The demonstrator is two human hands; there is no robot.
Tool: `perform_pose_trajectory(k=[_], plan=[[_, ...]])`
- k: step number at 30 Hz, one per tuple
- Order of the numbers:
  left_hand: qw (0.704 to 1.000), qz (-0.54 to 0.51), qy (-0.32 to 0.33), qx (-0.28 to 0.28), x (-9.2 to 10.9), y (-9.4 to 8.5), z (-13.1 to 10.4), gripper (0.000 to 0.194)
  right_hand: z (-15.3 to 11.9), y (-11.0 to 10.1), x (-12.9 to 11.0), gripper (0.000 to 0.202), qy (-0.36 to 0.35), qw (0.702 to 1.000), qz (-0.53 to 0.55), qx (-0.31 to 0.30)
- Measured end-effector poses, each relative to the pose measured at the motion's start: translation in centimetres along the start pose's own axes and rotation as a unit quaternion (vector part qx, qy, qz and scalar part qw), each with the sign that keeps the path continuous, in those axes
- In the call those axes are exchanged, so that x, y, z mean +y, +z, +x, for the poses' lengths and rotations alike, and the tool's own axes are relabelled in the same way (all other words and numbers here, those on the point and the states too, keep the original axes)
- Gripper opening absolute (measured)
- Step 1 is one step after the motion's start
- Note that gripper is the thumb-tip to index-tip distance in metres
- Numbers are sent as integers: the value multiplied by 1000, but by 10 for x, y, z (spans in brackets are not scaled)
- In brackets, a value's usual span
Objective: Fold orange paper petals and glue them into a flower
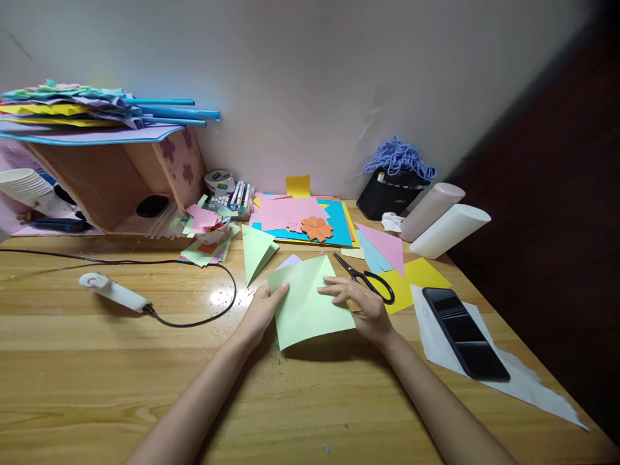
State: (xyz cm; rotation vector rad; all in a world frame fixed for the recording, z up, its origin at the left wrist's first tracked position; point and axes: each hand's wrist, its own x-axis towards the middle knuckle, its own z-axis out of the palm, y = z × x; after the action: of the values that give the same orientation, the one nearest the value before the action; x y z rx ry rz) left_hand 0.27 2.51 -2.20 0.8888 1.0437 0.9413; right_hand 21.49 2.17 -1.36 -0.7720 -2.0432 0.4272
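A light green paper sheet (305, 310) with crease lines is held slightly above the wooden table, its lower edge curving. My left hand (265, 307) grips its left edge, thumb on top and the other fingers hidden underneath. On the right side, my right hand (361, 307) has several fingers spread over the paper's face, with the thumb out of sight. A folded green paper (256, 250) stands just beyond, to the left. Black-handled scissors (365, 276) lie beside my right hand, partly on yellow paper (421, 278).
A white glue gun (113, 292) with a black cord lies at left, near a cardboard box (181, 174). Stacked coloured paper (339, 219) bears an orange paper flower (317, 228). A phone (465, 332) rests on white paper at right. Two rolls (450, 230) stand behind it.
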Motion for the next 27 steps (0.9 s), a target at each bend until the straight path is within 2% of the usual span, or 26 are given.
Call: perform_pose_trajectory(k=[3, 6, 11, 13, 16, 18, 20, 25, 27], plan=[[998, -56, 11, 37, 1, -7, 2, 54, 2, -4, 2, 19, 0, 1000, -9, -12], [997, -59, -2, 52, 5, -9, 0, 57, 3, -6, 4, 28, -18, 999, -8, -30], [999, -15, 25, -18, 14, -3, -8, 71, 5, -7, 4, 27, 0, 1000, 4, -30], [999, -14, 37, -22, 16, -1, -9, 75, 6, -8, 2, 30, -10, 998, -12, -60], [999, -24, 32, -14, 12, 0, -9, 75, 7, -7, -2, 39, -34, 987, -64, -147], [999, -38, 24, -18, 8, 0, -8, 71, 7, -5, -4, 47, -44, 974, -93, -202], [998, -48, 22, -16, 5, -1, -7, 65, 7, -4, -4, 51, -49, 967, -111, -223], [999, -36, 36, -2, 3, -2, -4, 64, 6, -6, 7, 56, -24, 978, -151, -144], [999, -29, 26, -2, 5, -2, -5, 65, 5, -8, 11, 51, -7, 984, -139, -109]])
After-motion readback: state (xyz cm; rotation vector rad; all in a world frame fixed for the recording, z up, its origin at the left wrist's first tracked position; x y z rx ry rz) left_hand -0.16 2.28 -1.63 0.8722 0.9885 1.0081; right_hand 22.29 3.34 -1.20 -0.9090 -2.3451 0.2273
